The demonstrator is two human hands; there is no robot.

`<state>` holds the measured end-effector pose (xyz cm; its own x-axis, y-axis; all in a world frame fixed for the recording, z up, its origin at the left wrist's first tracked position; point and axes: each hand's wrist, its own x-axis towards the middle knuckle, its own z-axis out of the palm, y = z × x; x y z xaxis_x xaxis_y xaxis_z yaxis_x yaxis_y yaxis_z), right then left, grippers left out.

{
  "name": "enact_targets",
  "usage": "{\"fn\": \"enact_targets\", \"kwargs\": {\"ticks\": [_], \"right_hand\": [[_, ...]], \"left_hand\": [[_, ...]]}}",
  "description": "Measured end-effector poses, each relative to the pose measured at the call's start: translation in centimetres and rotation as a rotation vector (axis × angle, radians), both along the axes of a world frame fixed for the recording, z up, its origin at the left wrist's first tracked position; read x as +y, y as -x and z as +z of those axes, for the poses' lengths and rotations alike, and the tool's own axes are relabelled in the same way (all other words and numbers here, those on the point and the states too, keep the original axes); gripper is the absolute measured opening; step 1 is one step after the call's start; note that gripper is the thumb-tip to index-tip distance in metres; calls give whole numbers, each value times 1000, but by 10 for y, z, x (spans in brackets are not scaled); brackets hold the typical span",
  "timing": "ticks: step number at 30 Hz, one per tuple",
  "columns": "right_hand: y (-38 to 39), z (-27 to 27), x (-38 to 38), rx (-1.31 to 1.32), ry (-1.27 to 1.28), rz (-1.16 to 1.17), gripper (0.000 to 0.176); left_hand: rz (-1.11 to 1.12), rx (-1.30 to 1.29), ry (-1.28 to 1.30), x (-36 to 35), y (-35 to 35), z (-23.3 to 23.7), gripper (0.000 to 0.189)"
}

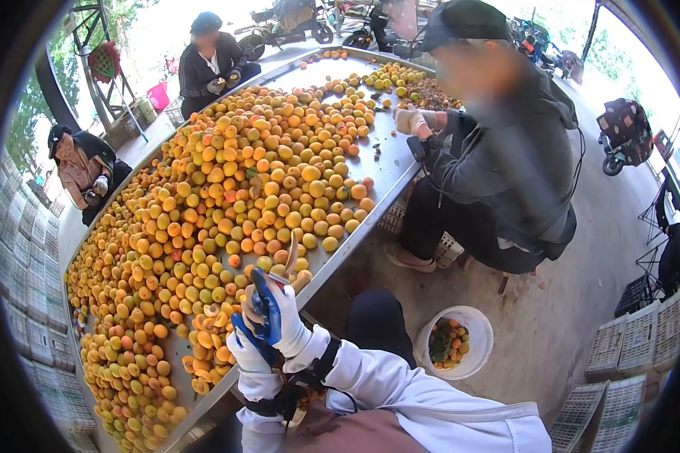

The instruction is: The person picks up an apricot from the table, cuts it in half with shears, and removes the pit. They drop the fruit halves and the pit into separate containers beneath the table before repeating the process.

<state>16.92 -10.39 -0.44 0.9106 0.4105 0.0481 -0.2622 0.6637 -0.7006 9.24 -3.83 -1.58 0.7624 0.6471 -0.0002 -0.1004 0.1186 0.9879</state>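
Note:
In blue-and-white gloves, both my hands are together over the near edge of the metal table. My right hand (pixel 278 308) is closed around what looks like a knife (pixel 291 255), its curved blade pointing up and away. Just below it, my left hand (pixel 251 346) is curled against the right one; whatever lies in its fingers is hidden. Whole apricots (pixel 234 170) are heaped across the table in front of my hands. Beside my left hand is a small pile of cut apricot halves (pixel 210 332).
A white bucket (pixel 480 362) with apricots stands on the floor to the right. One person (pixel 499 166) sits close on the right; two others (pixel 208 64) (pixel 87 170) work across the table (pixel 325 275). Plastic crates (pixel 619 340) stand at lower right, more (pixel 34 279) at far left.

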Motion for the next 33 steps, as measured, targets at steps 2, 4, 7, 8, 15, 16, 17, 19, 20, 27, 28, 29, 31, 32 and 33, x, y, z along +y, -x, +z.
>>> {"fn": "enact_targets", "kwargs": {"ticks": [2,4,7,8,15,16,17,19,20,27,28,29,31,32,33], "right_hand": [[1,-4,0,106,-216,125,25],[-3,4,-2,282,-645,386,25],[-7,5,-6,282,-706,464,34],[-8,6,-6,304,-719,491,35],[-8,11,-17,377,-630,467,29],[-8,13,-19,416,-602,461,30],[-8,15,-19,456,-615,466,30],[-9,12,-22,423,-641,507,32],[-11,10,-23,401,-665,547,34],[-10,24,-30,114,-526,245,32],[-10,27,-32,43,-465,153,29],[-9,24,-31,-162,83,-169,16],[-13,-1,-23,-24,-129,-82,14],[-14,-14,-18,114,-333,7,18],[-10,-19,-15,-17,-149,-95,21]], "left_hand": [[-11,-31,109,-9,2,6,52],[31,-23,-66,-15,4,7,51],[-41,-15,-433,-6,13,-2,25],[-27,21,-932,-4,12,-3,27],[-188,49,-532,-29,14,30,33],[-240,54,-477,-31,14,35,29],[-219,54,-543,-35,15,41,30],[-217,54,-627,-23,15,24,32],[-214,64,-707,-17,15,14,34],[-204,-53,-289,-34,-1,30,40],[-176,-86,7,-36,-3,31,37],[-180,-29,355,-22,-7,5,42],[-152,-41,308,-38,-6,19,47],[-125,-55,267,-45,-7,26,53],[-117,-55,278,-44,-4,26,50]]}}
